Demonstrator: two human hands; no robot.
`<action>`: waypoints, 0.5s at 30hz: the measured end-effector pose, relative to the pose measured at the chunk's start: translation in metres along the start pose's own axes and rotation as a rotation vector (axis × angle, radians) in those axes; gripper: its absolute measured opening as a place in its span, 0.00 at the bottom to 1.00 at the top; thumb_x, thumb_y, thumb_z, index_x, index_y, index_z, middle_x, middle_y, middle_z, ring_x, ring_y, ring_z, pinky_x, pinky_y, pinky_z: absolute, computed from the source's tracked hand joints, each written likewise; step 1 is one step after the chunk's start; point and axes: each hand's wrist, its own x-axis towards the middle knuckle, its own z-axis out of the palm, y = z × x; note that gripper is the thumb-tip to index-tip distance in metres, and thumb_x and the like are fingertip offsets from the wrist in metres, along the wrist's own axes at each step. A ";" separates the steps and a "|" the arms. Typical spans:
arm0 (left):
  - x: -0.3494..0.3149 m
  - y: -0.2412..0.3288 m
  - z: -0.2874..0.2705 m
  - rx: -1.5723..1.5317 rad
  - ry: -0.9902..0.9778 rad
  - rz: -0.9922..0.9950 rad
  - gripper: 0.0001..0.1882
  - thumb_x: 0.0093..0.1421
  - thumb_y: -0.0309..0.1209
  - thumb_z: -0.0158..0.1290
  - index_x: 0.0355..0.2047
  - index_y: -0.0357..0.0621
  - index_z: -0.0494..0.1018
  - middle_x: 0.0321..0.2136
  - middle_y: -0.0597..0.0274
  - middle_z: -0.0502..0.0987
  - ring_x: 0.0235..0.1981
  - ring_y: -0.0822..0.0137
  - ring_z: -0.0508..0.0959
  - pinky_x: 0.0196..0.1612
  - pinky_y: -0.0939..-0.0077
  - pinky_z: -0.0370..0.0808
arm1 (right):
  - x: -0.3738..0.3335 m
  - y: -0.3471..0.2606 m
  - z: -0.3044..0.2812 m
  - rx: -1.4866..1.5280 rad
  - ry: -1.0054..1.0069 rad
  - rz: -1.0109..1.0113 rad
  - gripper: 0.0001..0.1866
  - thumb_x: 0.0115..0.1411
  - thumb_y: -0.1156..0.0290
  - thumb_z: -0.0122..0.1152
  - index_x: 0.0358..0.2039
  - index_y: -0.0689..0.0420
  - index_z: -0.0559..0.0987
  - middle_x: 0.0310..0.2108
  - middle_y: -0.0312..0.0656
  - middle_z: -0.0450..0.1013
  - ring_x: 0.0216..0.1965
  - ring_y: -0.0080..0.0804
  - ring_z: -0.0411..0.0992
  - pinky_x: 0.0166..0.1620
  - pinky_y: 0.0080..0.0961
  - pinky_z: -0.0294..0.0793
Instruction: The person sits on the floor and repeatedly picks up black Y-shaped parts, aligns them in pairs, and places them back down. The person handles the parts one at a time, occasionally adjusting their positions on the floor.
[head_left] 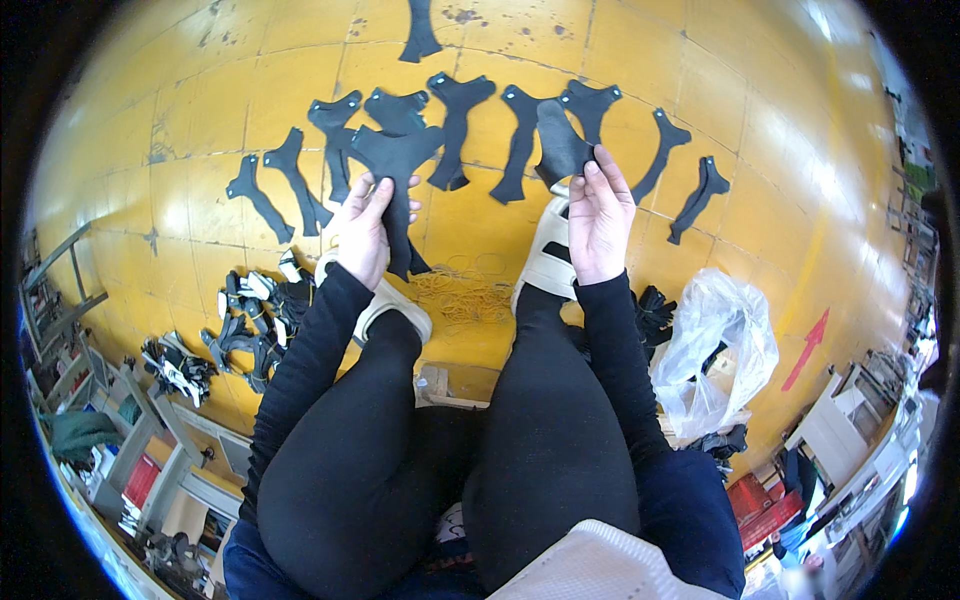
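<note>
My left hand (362,235) is closed on a black Y-shaped piece (398,155) of flat, bendable material, thumb on top, its narrow tail hanging below the fingers. Between the fingertips of my right hand (603,222) is a smooth black curved piece (563,138), pinched at its lower right corner. The two held pieces are apart. Beyond them, several similar black pieces lie in a rough arc on the floor, among them a forked piece (460,115) in the middle, a slim piece (700,195) at the right and another piece (258,200) at the left.
The yellow tiled floor (190,205) carries tangled yellow strings (462,295) between my white shoes (545,250). Bundles of black pieces (270,315) lie at the left. A clear plastic bag (715,345) sits by my right knee. Metal frames (65,265) stand along the left side.
</note>
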 end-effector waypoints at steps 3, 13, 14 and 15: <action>-0.002 0.001 0.002 -0.014 -0.001 -0.050 0.12 0.63 0.30 0.46 0.46 0.43 0.64 0.40 0.56 0.75 0.31 0.72 0.76 0.33 0.81 0.75 | 0.002 -0.004 -0.011 0.036 0.041 0.003 0.14 0.55 0.82 0.57 0.43 0.65 0.73 0.35 0.39 0.72 0.33 0.21 0.70 0.38 0.15 0.73; -0.007 -0.006 0.020 -0.002 -0.184 -0.229 0.19 0.65 0.30 0.39 0.56 0.42 0.56 0.48 0.49 0.71 0.40 0.63 0.76 0.42 0.73 0.73 | -0.013 -0.015 -0.023 0.014 -0.062 0.196 0.10 0.55 0.82 0.56 0.39 0.62 0.75 0.34 0.37 0.72 0.34 0.21 0.70 0.39 0.17 0.72; -0.008 -0.006 0.021 0.021 -0.201 -0.233 0.19 0.65 0.30 0.39 0.55 0.42 0.56 0.47 0.49 0.71 0.40 0.63 0.76 0.42 0.73 0.73 | -0.016 -0.016 -0.022 0.006 -0.114 0.255 0.10 0.55 0.82 0.57 0.39 0.63 0.74 0.34 0.37 0.72 0.33 0.21 0.71 0.39 0.17 0.73; -0.009 -0.007 0.020 0.043 -0.217 -0.236 0.18 0.65 0.29 0.40 0.55 0.41 0.57 0.47 0.50 0.72 0.40 0.64 0.77 0.42 0.74 0.73 | -0.018 -0.017 -0.021 -0.003 -0.167 0.316 0.10 0.54 0.83 0.57 0.39 0.63 0.74 0.34 0.37 0.72 0.33 0.21 0.71 0.38 0.17 0.73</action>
